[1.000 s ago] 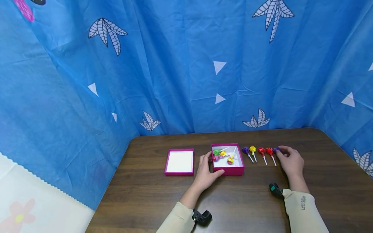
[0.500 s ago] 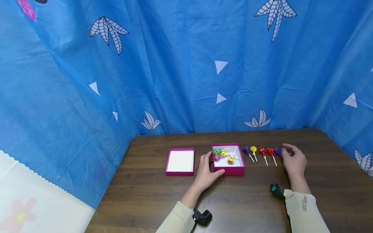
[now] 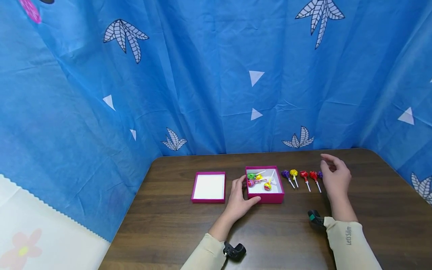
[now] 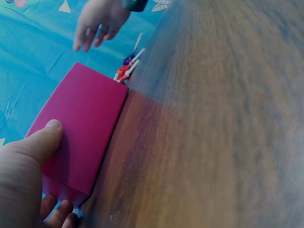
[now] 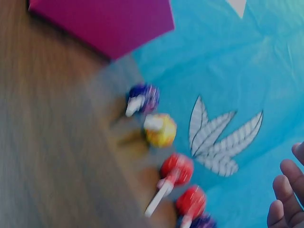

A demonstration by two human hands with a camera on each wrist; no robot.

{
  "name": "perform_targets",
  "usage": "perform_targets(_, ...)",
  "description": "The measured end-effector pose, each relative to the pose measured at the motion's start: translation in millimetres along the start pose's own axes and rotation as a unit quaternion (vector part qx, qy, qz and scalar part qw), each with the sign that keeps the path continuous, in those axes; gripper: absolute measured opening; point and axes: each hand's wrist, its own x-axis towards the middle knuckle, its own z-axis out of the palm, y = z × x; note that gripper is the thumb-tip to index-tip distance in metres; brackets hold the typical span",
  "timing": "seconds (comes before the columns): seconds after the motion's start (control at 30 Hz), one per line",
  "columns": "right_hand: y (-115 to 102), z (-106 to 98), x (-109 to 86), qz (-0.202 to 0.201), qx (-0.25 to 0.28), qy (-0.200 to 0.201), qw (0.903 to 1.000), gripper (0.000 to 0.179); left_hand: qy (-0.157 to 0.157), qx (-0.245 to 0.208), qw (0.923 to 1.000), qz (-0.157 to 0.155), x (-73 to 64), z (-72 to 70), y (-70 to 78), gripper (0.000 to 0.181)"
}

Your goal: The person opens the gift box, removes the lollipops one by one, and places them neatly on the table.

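My left hand [image 3: 239, 200] grips the near left corner of a magenta box [image 3: 265, 198], thumb on its front face and fingers along the left side. Inside the box lie several lollipops, among them a green one [image 3: 250, 176] and a yellow-and-red one [image 3: 267, 186]. My right hand [image 3: 337, 178] hovers above the right end of a row of lollipops, its fingers loosely bent and nothing in them. That row holds a purple lollipop [image 3: 285, 174], a yellow one [image 3: 294, 173], two red ones [image 5: 176, 169] and another purple one [image 3: 320, 174], partly hidden behind my right hand.
A shallow magenta lid [image 3: 208, 186] with a white inside lies left of the box on the brown wooden table [image 3: 270, 232]. A blue patterned curtain [image 3: 216, 93] hangs behind and beside the table.
My right hand has come away from the purple lollipop at the row's right end, first to the right, then up and back left above it. My left hand stays on the box.
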Motion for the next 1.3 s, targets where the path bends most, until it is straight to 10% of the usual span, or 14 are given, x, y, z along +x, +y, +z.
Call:
perform_targets(0.7,-45.5,31.7,-36.4,-0.21,0.021,-0.131,0.9686,0.026,0.007,0.001,1.0,-0.005,-0.1,-0.2,0.1,0.089)
perform_targets(1.3,-44.5,63.8,-60.5,-0.246,-0.033,-0.251,0.9356,0.031,0.002,0.001,1.0,-0.001,0.7,0.9,0.2,0.088)
